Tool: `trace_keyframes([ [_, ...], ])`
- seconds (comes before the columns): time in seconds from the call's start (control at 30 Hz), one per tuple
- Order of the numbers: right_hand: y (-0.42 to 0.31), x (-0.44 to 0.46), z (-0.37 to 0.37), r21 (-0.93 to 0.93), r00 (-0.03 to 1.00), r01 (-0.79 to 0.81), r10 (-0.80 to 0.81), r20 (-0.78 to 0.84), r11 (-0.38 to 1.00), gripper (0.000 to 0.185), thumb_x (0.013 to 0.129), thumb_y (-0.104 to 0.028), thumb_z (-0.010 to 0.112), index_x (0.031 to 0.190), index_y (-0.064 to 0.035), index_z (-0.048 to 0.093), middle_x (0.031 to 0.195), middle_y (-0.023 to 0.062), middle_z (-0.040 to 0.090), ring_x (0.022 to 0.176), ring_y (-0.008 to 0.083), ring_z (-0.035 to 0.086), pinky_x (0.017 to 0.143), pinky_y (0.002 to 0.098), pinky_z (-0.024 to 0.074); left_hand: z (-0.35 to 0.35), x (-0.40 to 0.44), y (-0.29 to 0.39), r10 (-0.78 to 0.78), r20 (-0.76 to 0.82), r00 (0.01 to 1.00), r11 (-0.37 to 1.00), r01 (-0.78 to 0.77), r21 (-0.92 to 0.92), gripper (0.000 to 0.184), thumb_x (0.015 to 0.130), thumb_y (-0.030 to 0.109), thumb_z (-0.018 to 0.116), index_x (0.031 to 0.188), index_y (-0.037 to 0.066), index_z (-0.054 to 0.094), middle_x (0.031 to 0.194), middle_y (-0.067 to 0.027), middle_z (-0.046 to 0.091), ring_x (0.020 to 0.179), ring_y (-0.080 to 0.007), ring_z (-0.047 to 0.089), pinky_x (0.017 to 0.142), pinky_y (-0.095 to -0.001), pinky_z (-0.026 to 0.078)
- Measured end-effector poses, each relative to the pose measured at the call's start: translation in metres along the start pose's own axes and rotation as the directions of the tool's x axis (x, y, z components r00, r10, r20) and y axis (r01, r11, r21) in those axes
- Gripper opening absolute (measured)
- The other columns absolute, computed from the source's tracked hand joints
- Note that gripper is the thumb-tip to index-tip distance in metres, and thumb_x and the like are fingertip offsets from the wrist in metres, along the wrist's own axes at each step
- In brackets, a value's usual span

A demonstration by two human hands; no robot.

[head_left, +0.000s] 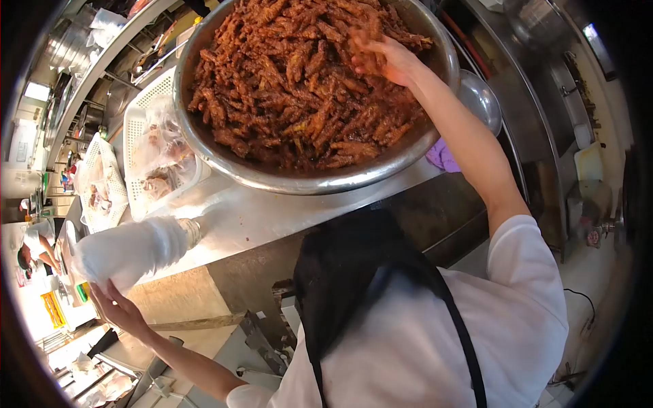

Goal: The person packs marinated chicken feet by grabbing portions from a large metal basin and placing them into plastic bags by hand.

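Observation:
A wide metal bowl (286,182) is heaped with reddish-brown, sauce-coated chicken feet (299,88). My right hand (384,60) reaches over the bowl's right side, its slightly blurred fingers spread at the surface of the chicken feet. I see no piece clearly gripped in it. To the lower left, a bulky bundle of whitish translucent plastic (132,251) lies by the counter edge. My left hand (121,311) is at the bundle's near end, fingers extended and apart, the fingertips against or just beside the plastic; contact is partly hidden.
White perforated baskets (129,146) holding filled plastic bags stand left of the bowl on the metal counter (231,217). A smaller metal bowl (481,102) and a purple cloth (443,158) are at the right. Another person (37,248) bends over a surface at far left.

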State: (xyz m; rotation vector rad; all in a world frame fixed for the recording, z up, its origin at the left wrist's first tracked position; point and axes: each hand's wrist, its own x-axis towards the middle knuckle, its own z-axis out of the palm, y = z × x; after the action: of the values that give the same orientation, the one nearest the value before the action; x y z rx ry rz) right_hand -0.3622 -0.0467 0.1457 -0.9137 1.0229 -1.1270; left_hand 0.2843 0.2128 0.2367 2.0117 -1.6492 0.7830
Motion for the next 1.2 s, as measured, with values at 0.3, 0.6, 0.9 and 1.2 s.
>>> trace_keyframes([
  [0.3, 0.029, 0.011, 0.001, -0.741, 0.976, 0.018, -0.173, -0.133, 0.672, 0.025, 0.075, -0.012, 0.072, 0.091, 0.0031, 0.061, 0.082, 0.0138, 0.065, 0.072, 0.0248, 0.062, 0.063, 0.0366, 0.0513, -0.001, 0.045, -0.047, -0.223, -0.004, 0.975, 0.943, 0.215, -0.253, 0.049, 0.1, 0.038, 0.046, 0.12, -0.005, 0.053, 0.11, -0.0219, 0.062, 0.101, -0.0282, 0.06, 0.087, -0.0383, 0.047],
  [0.6, 0.053, -0.002, 0.004, -0.973, 0.992, 0.08, -0.115, 0.056, 0.217, 0.041, 0.075, -0.013, 0.07, 0.106, 0.006, 0.053, 0.104, 0.0225, 0.061, 0.098, 0.0341, 0.061, 0.081, 0.0442, 0.0497, -0.128, 0.104, 0.031, -0.172, -0.712, 0.68, 0.965, -0.028, -0.259, 0.028, 0.089, 0.029, 0.062, 0.09, 0.001, 0.056, 0.091, -0.017, 0.059, 0.089, -0.029, 0.06, 0.078, -0.0425, 0.049],
  [0.9, 0.016, 0.011, 0.032, -0.868, 0.882, 0.347, -0.439, 0.173, 0.355, 0.043, 0.078, -0.003, 0.064, 0.12, -0.0011, 0.052, 0.112, 0.0148, 0.062, 0.109, 0.026, 0.058, 0.082, 0.037, 0.0493, 0.042, -0.062, 0.12, -0.441, 0.61, 0.658, 0.021, 0.687, -0.726, 0.028, 0.089, 0.026, 0.058, 0.106, 0.003, 0.059, 0.098, -0.0075, 0.063, 0.092, -0.0206, 0.059, 0.082, -0.035, 0.049],
  [1.2, 0.046, 0.039, 0.032, -0.804, 0.787, 0.567, -0.168, 0.593, -0.18, 0.055, 0.078, 0.002, 0.063, 0.128, -0.0069, 0.043, 0.108, 0.0131, 0.06, 0.095, 0.0284, 0.061, 0.077, 0.0437, 0.0493, 0.25, -0.112, 0.192, -0.142, 0.47, 0.871, 0.793, 0.384, -0.473, 0.05, 0.088, 0.031, 0.063, 0.119, -0.006, 0.052, 0.116, -0.024, 0.058, 0.109, -0.0392, 0.054, 0.094, -0.0436, 0.042],
])
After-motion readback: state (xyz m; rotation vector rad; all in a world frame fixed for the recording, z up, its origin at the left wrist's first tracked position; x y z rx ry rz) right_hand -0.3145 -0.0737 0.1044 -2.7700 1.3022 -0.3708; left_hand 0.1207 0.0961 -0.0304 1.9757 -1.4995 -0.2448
